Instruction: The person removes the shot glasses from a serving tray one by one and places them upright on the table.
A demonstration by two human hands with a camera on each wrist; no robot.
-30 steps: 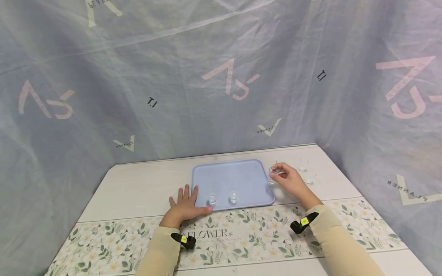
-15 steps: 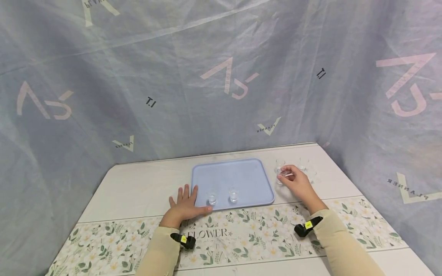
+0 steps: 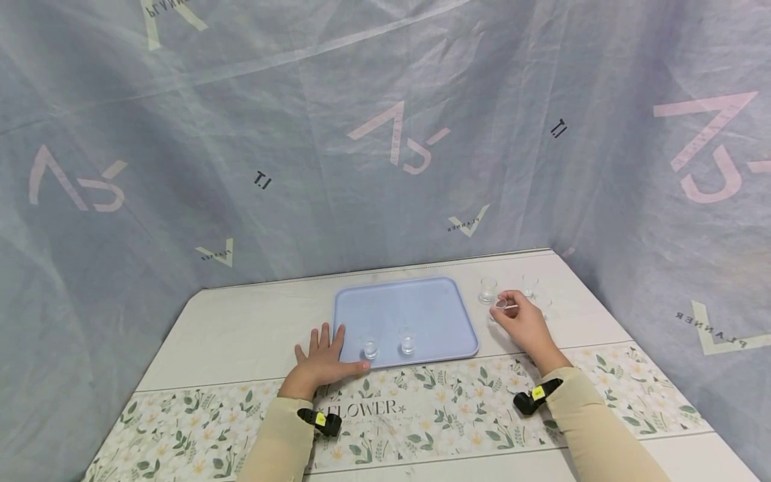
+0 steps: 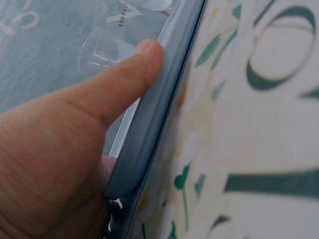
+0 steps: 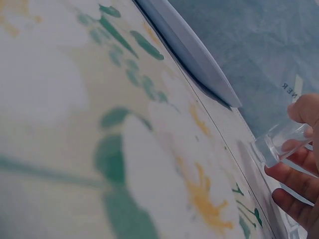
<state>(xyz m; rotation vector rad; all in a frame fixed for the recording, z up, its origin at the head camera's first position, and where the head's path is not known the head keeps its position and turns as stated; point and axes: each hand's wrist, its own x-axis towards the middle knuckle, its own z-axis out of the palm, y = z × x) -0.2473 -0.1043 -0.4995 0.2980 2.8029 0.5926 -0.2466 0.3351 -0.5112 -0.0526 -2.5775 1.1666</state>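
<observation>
A light blue tray [image 3: 397,308] lies on the table with two small clear shot glasses, a left one [image 3: 370,349] and a right one [image 3: 407,342], standing along its front side. My left hand [image 3: 320,365] rests at the tray's front left corner, fingers spread and thumb [image 4: 144,59] lying on the rim. To the right of the tray, my right hand [image 3: 525,327] pinches another clear shot glass [image 5: 275,145] between thumb and fingers. That glass is upright, at or just above the tabletop; its base is partly hidden in the head view.
Just behind the right hand stands a clear glass [image 3: 488,292]. Farther right are another glass [image 3: 529,286] and a third [image 3: 546,306], partly behind the hand. A grey-blue cloth [image 3: 337,201] hangs around the table [image 3: 253,321], which has a floral printed band.
My right hand has moved right, away from the tray's right edge, carrying the shot glass toward the other glasses. The left hand and the two glasses on the tray have stayed put.
</observation>
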